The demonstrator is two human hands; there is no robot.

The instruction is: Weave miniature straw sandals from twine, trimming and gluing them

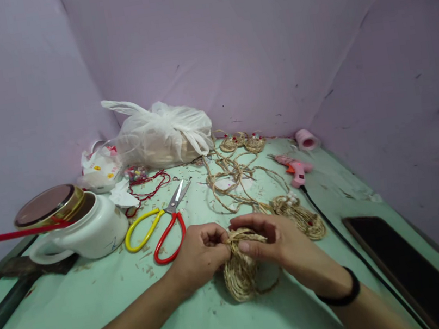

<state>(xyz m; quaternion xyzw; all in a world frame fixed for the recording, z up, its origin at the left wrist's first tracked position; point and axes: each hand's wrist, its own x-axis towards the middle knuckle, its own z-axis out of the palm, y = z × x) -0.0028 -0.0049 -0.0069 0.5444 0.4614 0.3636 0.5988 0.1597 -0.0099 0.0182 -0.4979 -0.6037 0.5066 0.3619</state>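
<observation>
Blk phone (408,268) R, cord (351,249) btwn it & hands (202,255); scissors (172,204) L.

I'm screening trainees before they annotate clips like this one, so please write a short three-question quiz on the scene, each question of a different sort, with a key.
1. Multiple choice. What do the left hand and right hand both hold?
a) a dark phone
b) a looped bundle of straw-coloured cord
c) a white plastic bag

2. True or false? The scissors have two handles of the same colour.

3. Ordering. Arrange these from the picture's left to its right: pink glue gun, scissors, white mug.

Key
1: b
2: False; one is yellow, the other red.
3: White mug, scissors, pink glue gun.
</observation>
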